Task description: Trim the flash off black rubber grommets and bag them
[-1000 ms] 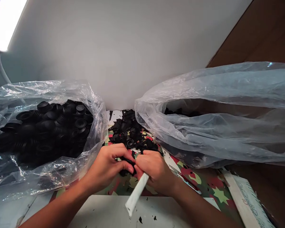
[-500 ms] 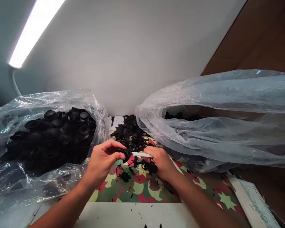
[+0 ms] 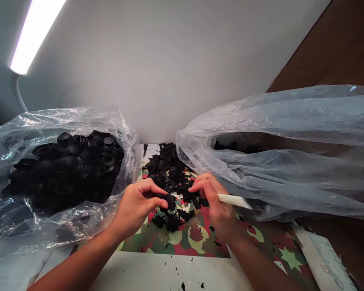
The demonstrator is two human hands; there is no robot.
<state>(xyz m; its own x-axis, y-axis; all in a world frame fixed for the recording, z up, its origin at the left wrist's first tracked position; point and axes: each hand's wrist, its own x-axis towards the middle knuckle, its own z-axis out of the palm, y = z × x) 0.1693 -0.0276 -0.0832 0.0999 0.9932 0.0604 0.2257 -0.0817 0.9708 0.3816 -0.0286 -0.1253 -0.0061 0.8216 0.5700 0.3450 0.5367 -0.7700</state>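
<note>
Between the thumb and fingers of my left hand (image 3: 141, 206) is a round black ribbed rubber piece (image 3: 170, 201), partly hidden by the fingertips. My right hand (image 3: 218, 204) is closed round a slim white tool (image 3: 235, 200); its outer end points right and is smeared by motion. The fingertips of that hand are close to black rubber scraps (image 3: 186, 194), just right of the held piece. Behind my hands, another round black piece (image 3: 170, 185) lies against the heap of black trimmings (image 3: 166, 161).
On the left, a clear plastic bag (image 3: 129, 141) holds many black ribbed pieces (image 3: 69, 165). A second plastic bag (image 3: 291, 178) gapes open at right, dark pieces inside. A patterned sheet (image 3: 176, 238) covers part of the white table (image 3: 151, 275). Cardboard (image 3: 336, 52) rises at right; a lamp (image 3: 36, 36) glows upper left.
The white tool has come away from the rubber piece and swung round to point right. My right hand has shifted slightly right and turned. My left hand still holds the piece.
</note>
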